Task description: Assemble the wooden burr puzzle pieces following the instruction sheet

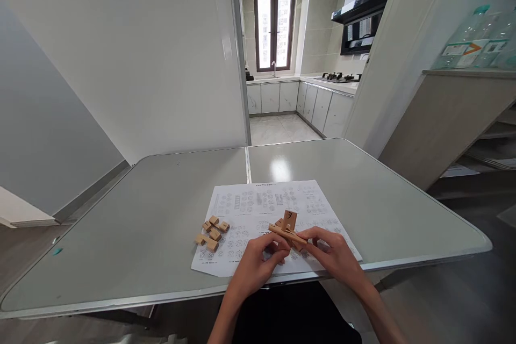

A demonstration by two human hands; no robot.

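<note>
Pale tabletop (161, 274) spreads before me; over its near edge the left hand (255, 266) curls narrow against the wooden cluster (287, 234), gripping or only touching, I can't tell. On my feed the right hand (338, 255) pinches the cluster's right end above the printed sheet (242, 209). Several pieces cross there; loose blocks (215, 235) lie apart at the sheet's left, so I judge the joining partway. Beyond stands a kitchen window (276, 27).

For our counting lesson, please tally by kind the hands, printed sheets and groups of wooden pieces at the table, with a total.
Hands (left hand, right hand): 2
Printed sheet: 1
Wooden groups (held group, loose group): 2
Total: 5
</note>
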